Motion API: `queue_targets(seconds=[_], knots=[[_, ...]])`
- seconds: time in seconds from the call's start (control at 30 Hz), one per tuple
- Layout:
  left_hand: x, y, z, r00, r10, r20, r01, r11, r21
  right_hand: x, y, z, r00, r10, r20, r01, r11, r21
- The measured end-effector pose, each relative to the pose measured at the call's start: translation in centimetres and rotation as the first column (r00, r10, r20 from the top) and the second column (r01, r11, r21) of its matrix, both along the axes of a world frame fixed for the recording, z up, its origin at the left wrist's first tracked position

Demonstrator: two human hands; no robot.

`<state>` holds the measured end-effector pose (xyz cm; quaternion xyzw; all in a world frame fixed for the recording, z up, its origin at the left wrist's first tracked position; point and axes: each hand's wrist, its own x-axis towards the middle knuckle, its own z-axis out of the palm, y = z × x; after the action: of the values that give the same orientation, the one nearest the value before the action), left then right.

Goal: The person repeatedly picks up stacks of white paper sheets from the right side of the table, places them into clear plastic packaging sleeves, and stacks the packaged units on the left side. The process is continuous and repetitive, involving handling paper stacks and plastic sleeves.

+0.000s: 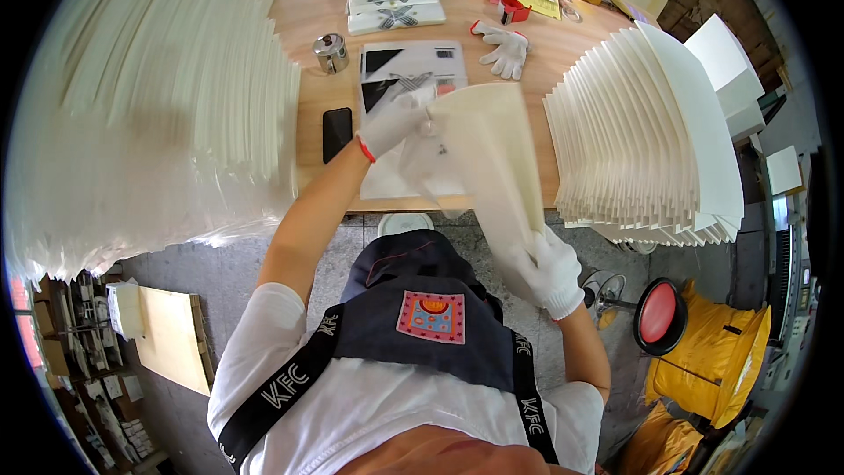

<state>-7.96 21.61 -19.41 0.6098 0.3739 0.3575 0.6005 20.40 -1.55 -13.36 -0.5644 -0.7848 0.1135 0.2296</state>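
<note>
White work gloves cover both my hands. My left hand [394,123] is closed at the upper left corner of a cream paper sheet [503,145], above the table. A thin, cloudy see-through plastic sleeve [426,163] hangs beside the sheet, close to my left fingers; how far it wraps the sheet is hard to tell. My right hand [552,274] grips the sheet's lower end, past the table's front edge. Under my left hand lie flat printed packs [384,60] in black and white, partly covered by the hand and sleeve.
Tall stacks of plastic-wrapped sheets [167,97] and fanned cream sheets [629,123] flank the wooden table [308,4]. On it lie a phone [337,135], metal canister [331,54], spare glove [505,51], red tape dispenser [513,10] and more packs [396,15]. A red-topped stool [658,314] stands right.
</note>
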Motion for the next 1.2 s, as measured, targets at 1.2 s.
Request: queue_targets(seconds=[1.2], knots=[[3.0,-15.2,-6.3,0.944,0.132,-0.302,-0.014,0.931,0.364,-7.0,3.0,-11.2,0.974,-0.223,0.031,0.212,0.956,0.202]])
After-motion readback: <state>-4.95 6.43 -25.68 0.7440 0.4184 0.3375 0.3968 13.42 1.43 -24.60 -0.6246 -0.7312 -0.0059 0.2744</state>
